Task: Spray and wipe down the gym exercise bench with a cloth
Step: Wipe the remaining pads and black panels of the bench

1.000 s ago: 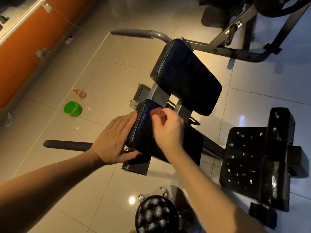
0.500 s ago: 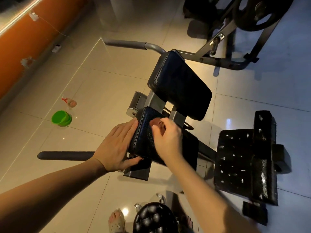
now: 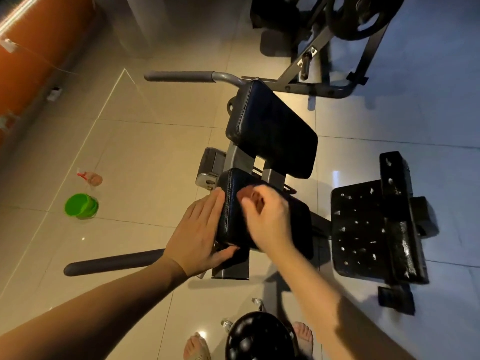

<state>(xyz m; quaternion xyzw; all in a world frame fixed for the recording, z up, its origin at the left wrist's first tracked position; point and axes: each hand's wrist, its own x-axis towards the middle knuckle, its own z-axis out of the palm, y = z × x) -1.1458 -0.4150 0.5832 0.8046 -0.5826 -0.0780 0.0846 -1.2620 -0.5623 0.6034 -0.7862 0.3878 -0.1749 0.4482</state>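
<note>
A gym bench has a small black seat pad [image 3: 233, 203] close to me and a larger black back pad [image 3: 272, 131] beyond it. My left hand [image 3: 200, 229] lies flat against the seat pad's left side, fingers straight, thumb under the near edge. On top of the seat pad, my right hand [image 3: 267, 216] grips a small brownish cloth [image 3: 249, 197], mostly hidden in the curled fingers. A spray bottle [image 3: 91, 178] with a red trigger lies on the floor at left.
A green cup [image 3: 80, 205] stands on the tiled floor near the bottle. Grey padded handles [image 3: 181, 76] [image 3: 114, 263] stick out to the left. A worn black padded unit [image 3: 376, 229] sits right, a weight machine [image 3: 337, 35] behind, a round black stool [image 3: 257, 336] by my feet.
The camera has tilted down and back, so my feet and more of the stool show. Both hands stay on the seat pad; my right hand has shifted slightly with the cloth.
</note>
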